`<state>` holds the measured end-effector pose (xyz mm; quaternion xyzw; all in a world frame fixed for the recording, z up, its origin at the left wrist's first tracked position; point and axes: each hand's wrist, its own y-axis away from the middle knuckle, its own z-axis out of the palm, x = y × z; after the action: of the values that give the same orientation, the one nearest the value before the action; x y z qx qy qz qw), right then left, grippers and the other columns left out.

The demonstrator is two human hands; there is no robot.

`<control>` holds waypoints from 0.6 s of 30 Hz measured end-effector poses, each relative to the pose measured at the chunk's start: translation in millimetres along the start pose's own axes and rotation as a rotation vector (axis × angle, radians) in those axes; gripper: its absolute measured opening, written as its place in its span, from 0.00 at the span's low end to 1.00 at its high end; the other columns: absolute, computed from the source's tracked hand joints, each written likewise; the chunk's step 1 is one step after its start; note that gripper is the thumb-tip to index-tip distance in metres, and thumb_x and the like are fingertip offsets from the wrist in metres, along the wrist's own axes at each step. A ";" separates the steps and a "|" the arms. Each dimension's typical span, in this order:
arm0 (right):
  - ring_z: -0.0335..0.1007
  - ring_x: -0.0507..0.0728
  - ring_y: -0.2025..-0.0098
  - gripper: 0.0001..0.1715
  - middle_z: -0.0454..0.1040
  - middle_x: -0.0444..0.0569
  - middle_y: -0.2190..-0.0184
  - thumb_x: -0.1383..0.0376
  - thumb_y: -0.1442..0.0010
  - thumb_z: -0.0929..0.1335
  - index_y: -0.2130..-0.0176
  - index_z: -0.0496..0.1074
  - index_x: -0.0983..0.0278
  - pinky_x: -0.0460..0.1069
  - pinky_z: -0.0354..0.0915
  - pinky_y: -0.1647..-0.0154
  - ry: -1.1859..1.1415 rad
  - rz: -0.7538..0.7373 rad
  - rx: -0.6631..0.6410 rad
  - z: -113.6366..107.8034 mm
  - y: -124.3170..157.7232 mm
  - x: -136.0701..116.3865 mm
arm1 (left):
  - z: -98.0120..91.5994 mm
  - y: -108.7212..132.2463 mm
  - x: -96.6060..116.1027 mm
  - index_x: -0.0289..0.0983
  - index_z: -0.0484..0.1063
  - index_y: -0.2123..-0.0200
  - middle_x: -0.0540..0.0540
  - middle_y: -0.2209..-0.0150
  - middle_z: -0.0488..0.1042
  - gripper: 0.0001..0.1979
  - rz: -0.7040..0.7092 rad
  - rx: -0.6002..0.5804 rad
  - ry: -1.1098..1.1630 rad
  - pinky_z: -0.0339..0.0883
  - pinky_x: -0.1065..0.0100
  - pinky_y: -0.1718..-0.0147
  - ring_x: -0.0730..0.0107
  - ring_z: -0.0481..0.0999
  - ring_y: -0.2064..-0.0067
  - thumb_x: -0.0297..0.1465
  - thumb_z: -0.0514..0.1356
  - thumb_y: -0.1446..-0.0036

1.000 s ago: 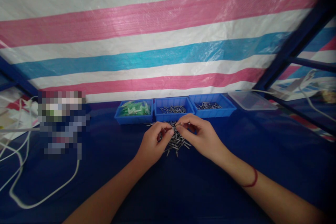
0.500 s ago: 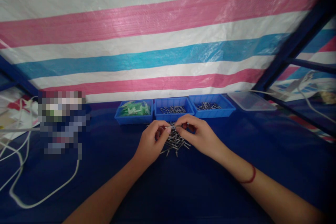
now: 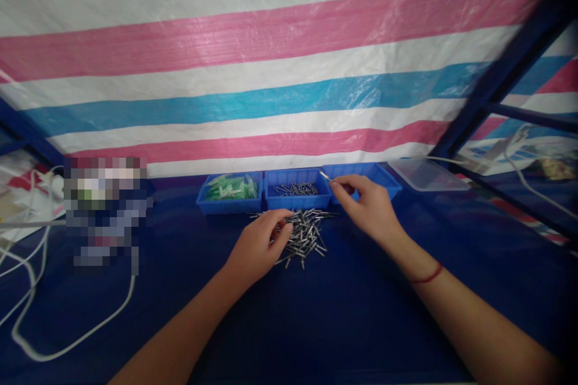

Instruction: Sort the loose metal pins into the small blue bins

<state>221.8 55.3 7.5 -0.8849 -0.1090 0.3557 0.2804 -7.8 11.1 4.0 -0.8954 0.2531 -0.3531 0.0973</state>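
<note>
My right hand [image 3: 368,201] pinches a small silvery blind rivet [image 3: 324,175] between thumb and fingertips, its free end sticking out over the edge between the middle blue bin [image 3: 298,201] and the right blue bin [image 3: 383,192]. At the left side of a loose pile of blind rivets [image 3: 307,234], my left hand [image 3: 259,240] has its thumb and index finger apart, with nothing visible between them. More rivets lie in the middle bin. What is inside the right bin is mostly hidden by my right hand.
Left in the row is a blue bin [image 3: 230,206] holding green and clear plastic packets [image 3: 230,187]. A clear plastic lid [image 3: 427,175] lies right of the bins. White cables [image 3: 76,346] loop over the blue table at left. Behind hangs a striped plastic sheet [image 3: 271,72].
My hands have parted. My right hand has moved right and away from me, carrying a rivet to the bins; my left hand has stayed by the pile, its fingers now apart.
</note>
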 end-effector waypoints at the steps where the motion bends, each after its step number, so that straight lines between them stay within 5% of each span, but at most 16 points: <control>1: 0.69 0.58 0.67 0.15 0.77 0.51 0.69 0.59 0.41 0.63 0.67 0.75 0.64 0.52 0.63 0.63 0.091 0.026 0.036 -4.6 -4.2 7.5 | -1.8 -0.8 -1.9 0.38 0.68 0.53 0.46 0.62 0.73 0.12 0.012 -0.003 -0.052 0.65 0.69 0.62 0.69 0.73 0.64 0.32 0.51 0.38; 5: 0.70 0.59 0.69 0.20 0.76 0.55 0.71 0.57 0.40 0.61 0.67 0.75 0.67 0.52 0.62 0.66 0.321 0.126 0.013 -18.6 -14.6 29.3 | -8.0 -5.1 -14.5 0.37 0.70 0.55 0.44 0.59 0.72 0.13 -0.006 0.029 -0.239 0.64 0.65 0.55 0.65 0.72 0.57 0.29 0.49 0.37; 9: 0.69 0.58 0.70 0.21 0.76 0.55 0.72 0.57 0.39 0.60 0.65 0.75 0.68 0.51 0.61 0.67 0.334 0.115 -0.001 -19.5 -12.9 25.2 | -10.1 -6.4 -26.2 0.37 0.70 0.52 0.43 0.57 0.71 0.15 -0.028 -0.014 -0.414 0.63 0.62 0.52 0.63 0.70 0.55 0.30 0.49 0.38; 15: 0.68 0.54 0.72 0.14 0.73 0.47 0.74 0.59 0.42 0.63 0.67 0.75 0.64 0.49 0.60 0.69 0.155 -0.158 -0.406 -6.0 3.0 -8.7 | -9.8 -0.9 -21.8 0.42 0.70 0.50 0.42 0.54 0.69 0.16 -0.114 -0.079 -0.596 0.64 0.59 0.56 0.58 0.68 0.54 0.36 0.50 0.38; 18: 0.69 0.55 0.70 0.19 0.73 0.49 0.71 0.53 0.45 0.66 0.63 0.74 0.65 0.49 0.61 0.68 0.166 -0.200 -0.521 -1.6 10.4 -17.5 | -11.1 3.8 -15.4 0.40 0.69 0.50 0.40 0.52 0.68 0.20 -0.184 -0.045 -0.663 0.63 0.57 0.57 0.52 0.65 0.51 0.44 0.50 0.39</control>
<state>210.2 39.2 12.5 -0.9381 -0.2599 0.2125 0.0855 -26.4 16.0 1.8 -0.9824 0.1338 -0.0446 0.1222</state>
